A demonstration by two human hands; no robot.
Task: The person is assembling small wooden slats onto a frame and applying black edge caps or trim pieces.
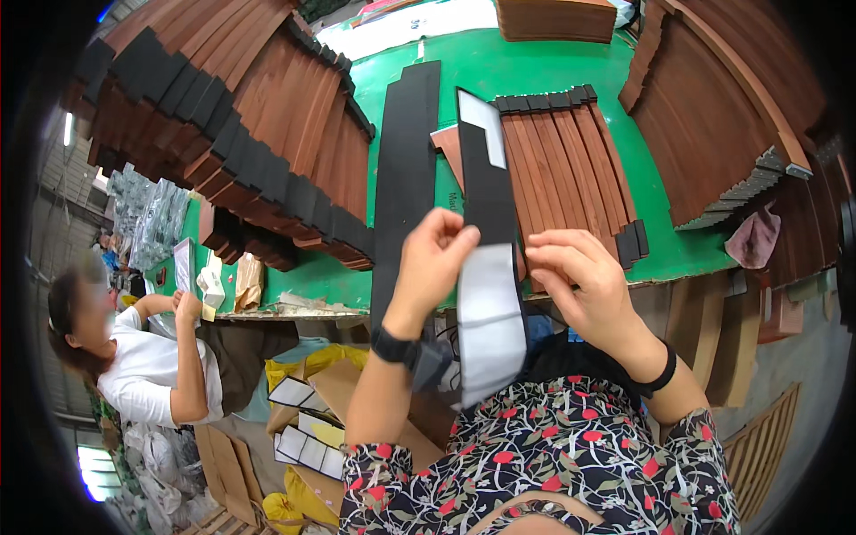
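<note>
Working at a green table (655, 201), a person in a floral top (571, 437) has both hands at a narrow black sheet (490, 201), which stretches over the tabletop and past its near edge. The left hand (430, 263) has thumb and forefinger drawn together at the sheet's left side; whether they grip it cannot be told. Across from it, the right hand (584, 285) is loosely curled, thumb apart from fingers, with no sure sign of contact. A near white panel (489, 330) covers the lower end, a far white panel (481, 125) shows toward the top, and bare black lies between. Judging by that, work on this piece appears under way rather than finished. A longer black strip (408, 152) lies flat to the left, seemingly awaiting its turn. To the right sits a row of brown slats (557, 160) with black ends; the left stack (294, 116) is black-tipped too, suggesting those pieces are further along. Below, black-edged white pieces (308, 450) lie among cartons (339, 392), while a co-worker (160, 379) in white stands at left.
</note>
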